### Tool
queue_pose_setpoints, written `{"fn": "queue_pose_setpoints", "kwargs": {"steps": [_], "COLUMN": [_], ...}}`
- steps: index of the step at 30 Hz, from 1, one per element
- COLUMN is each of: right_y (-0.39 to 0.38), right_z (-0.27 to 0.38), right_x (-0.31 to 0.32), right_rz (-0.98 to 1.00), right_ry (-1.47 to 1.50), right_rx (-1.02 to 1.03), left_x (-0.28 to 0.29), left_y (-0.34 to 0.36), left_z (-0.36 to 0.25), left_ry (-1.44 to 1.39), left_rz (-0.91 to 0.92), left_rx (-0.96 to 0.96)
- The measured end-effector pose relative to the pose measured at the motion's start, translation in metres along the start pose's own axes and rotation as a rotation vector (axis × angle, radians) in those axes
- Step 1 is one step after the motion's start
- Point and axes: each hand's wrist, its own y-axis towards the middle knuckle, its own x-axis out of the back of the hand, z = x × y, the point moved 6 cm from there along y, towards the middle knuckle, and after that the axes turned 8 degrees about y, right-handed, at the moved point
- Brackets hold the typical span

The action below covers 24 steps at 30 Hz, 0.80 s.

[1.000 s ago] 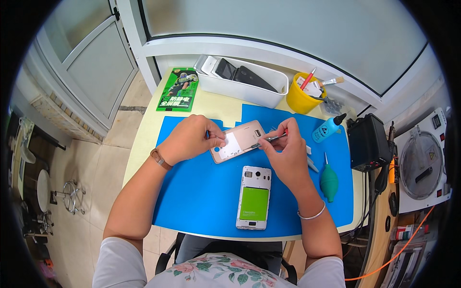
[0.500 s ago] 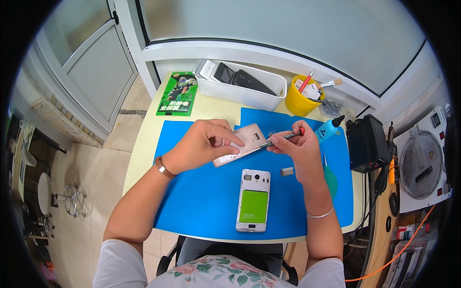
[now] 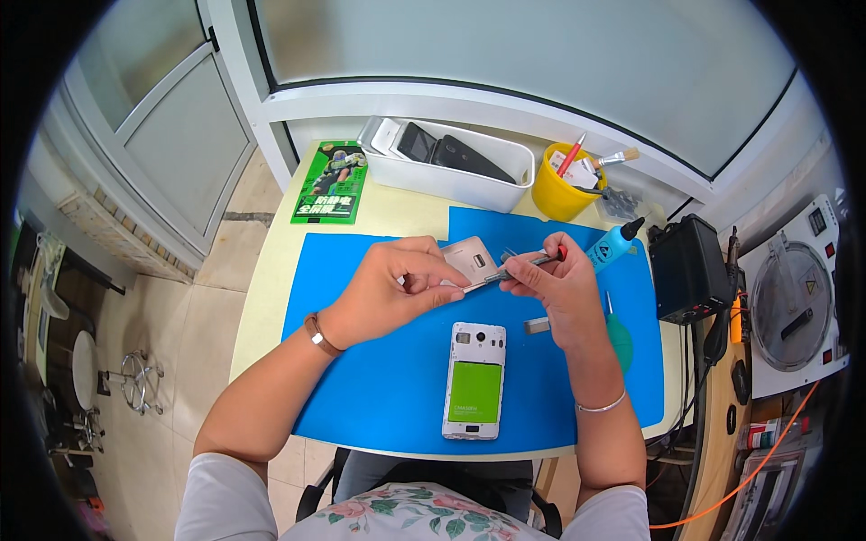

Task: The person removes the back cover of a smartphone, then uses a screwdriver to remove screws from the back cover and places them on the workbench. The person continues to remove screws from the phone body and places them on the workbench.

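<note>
My right hand (image 3: 555,284) is closed around a slim screwdriver (image 3: 542,259) with a red end, its shaft pointing left. My left hand (image 3: 401,284) is pinched at the screwdriver's tip; what lies between its fingertips is too small to make out. Behind those fingers lies a gold phone back cover (image 3: 472,258), partly hidden by the hand. Nearer to me, an opened white phone (image 3: 474,380) lies on the blue mat (image 3: 361,388), a green battery (image 3: 475,392) showing in it. A small silvery piece (image 3: 537,325) rests beside my right wrist.
At the back stand a white bin (image 3: 451,176) of phones and a yellow cup (image 3: 561,194) with a brush and pen. A green packet (image 3: 329,185) lies back left. Along the right are a blue bottle (image 3: 615,245), a green air blower (image 3: 619,343) and a black box (image 3: 691,270).
My left fingers have shifted right, off the face of the gold cover, and now meet the screwdriver's tip. My right hand still holds the screwdriver, with little movement.
</note>
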Motion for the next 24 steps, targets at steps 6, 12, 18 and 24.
{"fn": "queue_pose_setpoints", "kwargs": {"steps": [6, 12, 18, 24], "right_y": [0.000, -0.001, -0.001, -0.001], "right_z": [0.001, 0.003, 0.005, 0.006], "right_x": [0.001, 0.000, 0.001, 0.001], "right_rz": [-0.006, -0.007, -0.007, -0.006], "right_ry": [-0.005, -0.017, -0.020, -0.036], "right_rx": [0.005, 0.014, 0.031, 0.033], "left_x": [-0.002, -0.002, -0.001, -0.001], "left_y": [0.000, 0.000, -0.002, -0.005], "left_z": [-0.004, -0.007, -0.008, -0.018], "left_ry": [0.025, 0.044, 0.087, 0.203], "left_rz": [-0.017, -0.014, -0.048, -0.104], "left_rx": [-0.057, -0.076, -0.072, -0.151]}}
